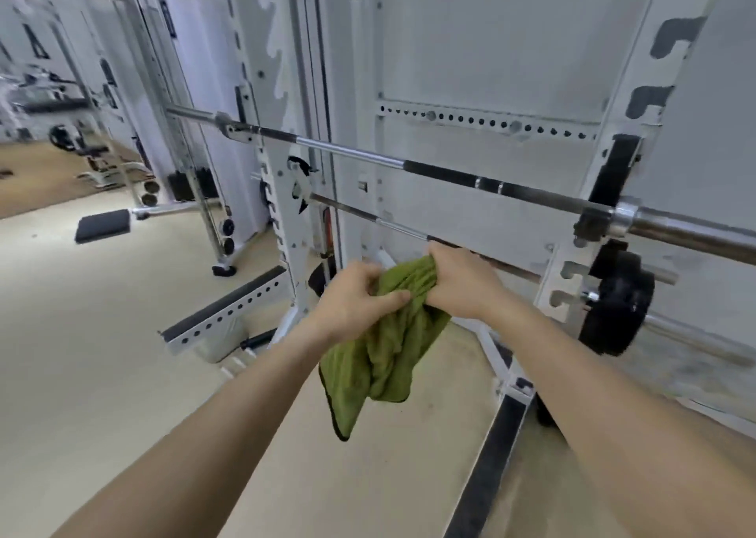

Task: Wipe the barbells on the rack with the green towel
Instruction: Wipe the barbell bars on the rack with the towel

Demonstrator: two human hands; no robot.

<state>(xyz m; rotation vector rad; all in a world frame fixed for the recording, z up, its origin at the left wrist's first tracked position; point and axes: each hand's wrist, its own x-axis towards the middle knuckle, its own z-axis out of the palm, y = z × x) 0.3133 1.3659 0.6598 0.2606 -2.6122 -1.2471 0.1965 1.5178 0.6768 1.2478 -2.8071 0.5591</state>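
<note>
While both hands bunched the green towel (386,333) mid-frame, left hand (352,302) pinching one fold and right hand (458,281) clenched on another, its loose tail hung toward 6 o'clock. Likely risk: the tail snagging a rack (286,193) hook. Towel looked olive, ribbed, dark-edged, just below the lower barbell (368,216); the upper barbell (446,169) ran toward 3 o'clock.

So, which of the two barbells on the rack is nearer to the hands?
The lower barbell, passing just behind the right hand; the upper barbell runs well above both hands.
</note>
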